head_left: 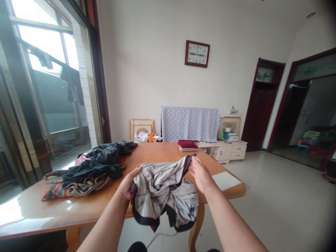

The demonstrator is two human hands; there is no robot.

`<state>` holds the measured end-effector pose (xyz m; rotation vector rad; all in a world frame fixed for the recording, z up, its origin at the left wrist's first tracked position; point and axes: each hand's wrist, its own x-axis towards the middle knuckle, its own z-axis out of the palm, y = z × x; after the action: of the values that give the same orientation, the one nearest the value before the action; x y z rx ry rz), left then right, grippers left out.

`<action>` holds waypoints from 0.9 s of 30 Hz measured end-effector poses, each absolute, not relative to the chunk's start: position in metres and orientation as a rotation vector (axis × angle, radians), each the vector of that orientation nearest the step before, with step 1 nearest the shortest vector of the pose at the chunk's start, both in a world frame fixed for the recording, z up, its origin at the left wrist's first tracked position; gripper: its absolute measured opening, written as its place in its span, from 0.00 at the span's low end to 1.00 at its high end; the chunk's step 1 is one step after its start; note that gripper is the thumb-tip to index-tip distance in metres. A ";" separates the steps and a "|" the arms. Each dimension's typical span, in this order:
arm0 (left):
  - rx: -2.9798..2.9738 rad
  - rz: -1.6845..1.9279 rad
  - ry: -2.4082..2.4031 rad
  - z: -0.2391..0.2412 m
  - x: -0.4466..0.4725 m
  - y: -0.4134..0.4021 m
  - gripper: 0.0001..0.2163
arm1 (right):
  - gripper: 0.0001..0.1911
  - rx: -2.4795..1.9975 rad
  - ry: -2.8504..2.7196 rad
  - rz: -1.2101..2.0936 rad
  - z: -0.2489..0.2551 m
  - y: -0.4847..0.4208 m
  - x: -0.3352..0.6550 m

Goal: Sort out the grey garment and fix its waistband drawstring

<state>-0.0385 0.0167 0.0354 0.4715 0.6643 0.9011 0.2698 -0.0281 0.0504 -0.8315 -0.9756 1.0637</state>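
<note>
On the wooden table [162, 150] by the window [47, 87], clothes [91, 171] lie heaped.

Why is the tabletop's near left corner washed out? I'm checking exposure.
Head view: daylight through the window blows out and glares white on the table; wide-angle bending curves the frame edges; the grey garment between left hand and right hand stays sharp.
</note>
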 end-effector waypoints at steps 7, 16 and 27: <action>0.496 0.768 0.439 0.034 -0.036 0.005 0.22 | 0.38 -1.388 -1.762 0.451 0.005 -0.035 0.230; 0.681 1.222 0.572 0.036 -0.039 0.020 0.23 | 0.13 -0.941 -0.768 1.013 0.029 -0.007 0.257; 1.568 1.390 0.952 0.023 0.012 0.002 0.15 | 0.16 -0.463 -0.612 1.340 0.072 -0.016 0.252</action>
<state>0.0120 0.0017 0.0229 1.5685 0.9523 1.3899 0.2524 -0.0155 0.0724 -0.4630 -0.6123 1.3395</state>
